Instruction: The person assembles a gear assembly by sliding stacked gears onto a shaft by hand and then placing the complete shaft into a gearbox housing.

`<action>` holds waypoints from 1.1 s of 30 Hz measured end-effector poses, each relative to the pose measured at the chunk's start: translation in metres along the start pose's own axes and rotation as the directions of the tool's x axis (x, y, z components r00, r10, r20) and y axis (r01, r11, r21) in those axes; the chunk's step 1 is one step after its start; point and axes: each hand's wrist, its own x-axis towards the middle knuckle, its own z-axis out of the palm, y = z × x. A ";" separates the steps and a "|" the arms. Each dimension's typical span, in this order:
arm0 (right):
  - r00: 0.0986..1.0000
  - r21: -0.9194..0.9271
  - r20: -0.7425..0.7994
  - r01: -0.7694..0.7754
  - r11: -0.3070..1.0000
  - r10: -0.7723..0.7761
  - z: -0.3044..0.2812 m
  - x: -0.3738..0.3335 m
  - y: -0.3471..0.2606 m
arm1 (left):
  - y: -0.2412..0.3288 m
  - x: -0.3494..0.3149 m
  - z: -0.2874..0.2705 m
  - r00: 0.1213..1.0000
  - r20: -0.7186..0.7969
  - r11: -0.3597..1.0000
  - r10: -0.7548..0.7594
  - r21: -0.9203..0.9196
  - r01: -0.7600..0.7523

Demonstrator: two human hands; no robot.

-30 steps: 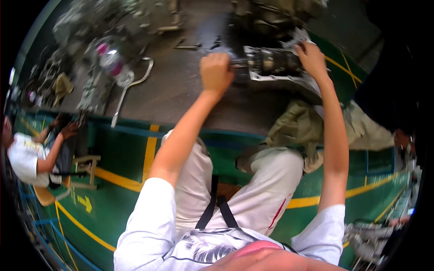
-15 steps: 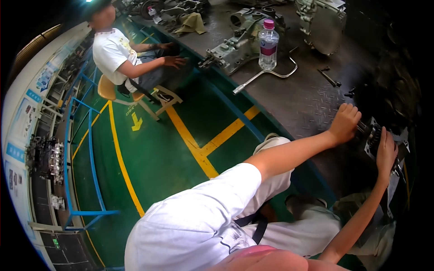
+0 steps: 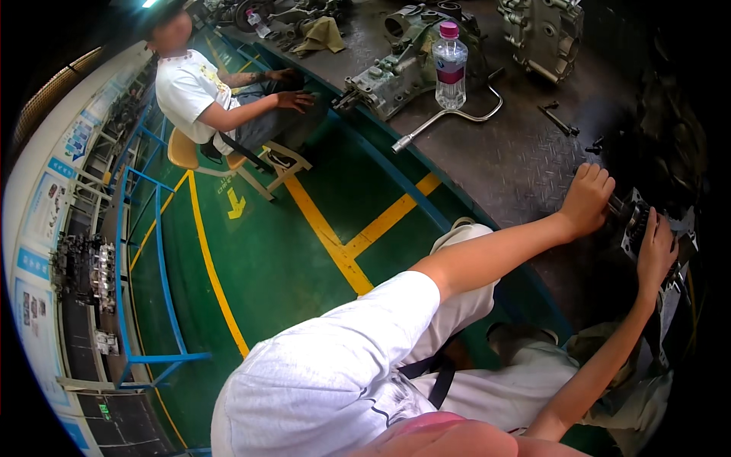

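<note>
My left hand (image 3: 588, 199) is closed in a fist at the near end of a dark gear shaft (image 3: 630, 221), above the metal workbench. My right hand (image 3: 656, 250) rests against the toothed gears on the other side, its fingers bent over them and hiding part of them. Beneath and beside the gears shows a pale metal housing (image 3: 689, 247) with a flat edge, mostly lost in shadow. Beyond my left hand, a few small dark metal parts (image 3: 596, 145) lie near a bolt-like rod (image 3: 558, 120).
On the metal workbench (image 3: 525, 164) stand a pink-capped water bottle (image 3: 450, 68), a bent speed wrench (image 3: 445, 116), a gearbox casing (image 3: 392, 82) and another open housing (image 3: 539, 38). A tan cloth (image 3: 320, 35) lies farther off. A seated person (image 3: 199, 95) is at the left, near blue rails (image 3: 164, 282).
The view has shifted slightly. My left hand has moved a little up at the shaft end, and my right hand's fingers have shifted on the gears.
</note>
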 end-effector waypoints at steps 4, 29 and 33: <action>0.999 -0.028 0.040 -0.005 1.000 0.006 0.005 0.001 -0.003 | -0.003 -0.003 -0.001 1.000 0.009 1.000 -0.007 0.007 0.007; 0.969 0.091 0.082 -0.239 0.967 0.232 -0.031 0.003 -0.031 | -0.002 -0.002 -0.004 0.999 0.051 1.000 -0.012 0.000 0.012; 0.961 0.028 0.086 -0.264 0.964 0.261 -0.022 0.002 -0.024 | 0.003 0.000 -0.007 0.998 0.061 1.000 0.007 -0.027 -0.005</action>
